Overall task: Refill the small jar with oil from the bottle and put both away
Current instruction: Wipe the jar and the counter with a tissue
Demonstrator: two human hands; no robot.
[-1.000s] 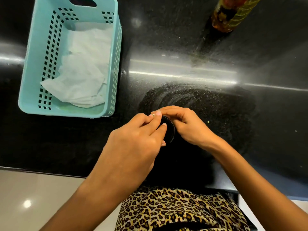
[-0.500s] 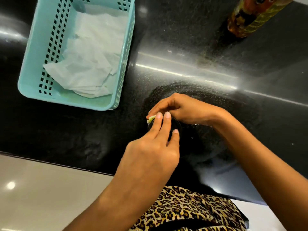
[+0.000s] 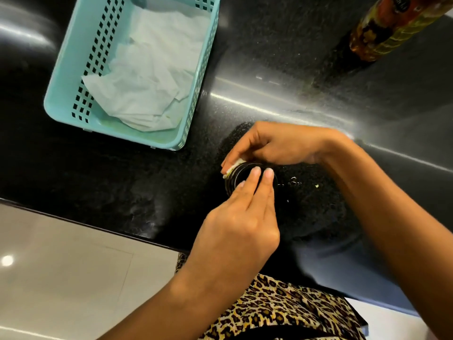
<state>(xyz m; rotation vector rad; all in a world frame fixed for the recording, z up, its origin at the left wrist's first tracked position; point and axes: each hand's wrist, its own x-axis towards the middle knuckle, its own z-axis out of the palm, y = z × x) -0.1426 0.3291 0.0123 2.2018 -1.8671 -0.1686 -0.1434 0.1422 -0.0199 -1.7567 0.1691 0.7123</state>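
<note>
Your right hand (image 3: 277, 146) curls down over the far side of the small jar (image 3: 239, 175), fingers closed around its body. Your left hand (image 3: 241, 224) comes in from the near side with two fingertips (image 3: 268, 173) laid flat on the black lid (image 3: 245, 171); whether the thumb is pinching the rim is hidden. The jar stands on the black counter (image 3: 122, 173), near its front edge, between your two wrists.

Treat the jar as small, light and rigid, probably slick if oil is on it; a pale scrap at its left side may be tissue or label. Hold the body low and turn the lid by its ribbed edge, not its top.

The counter is glossy, speckled stone, so a greasy jar could slide. The bottle (image 3: 397, 23) stands well apart toward the far right corner. A teal basket (image 3: 196, 99) lined with white paper (image 3: 147, 74) sits toward the far left.
</note>
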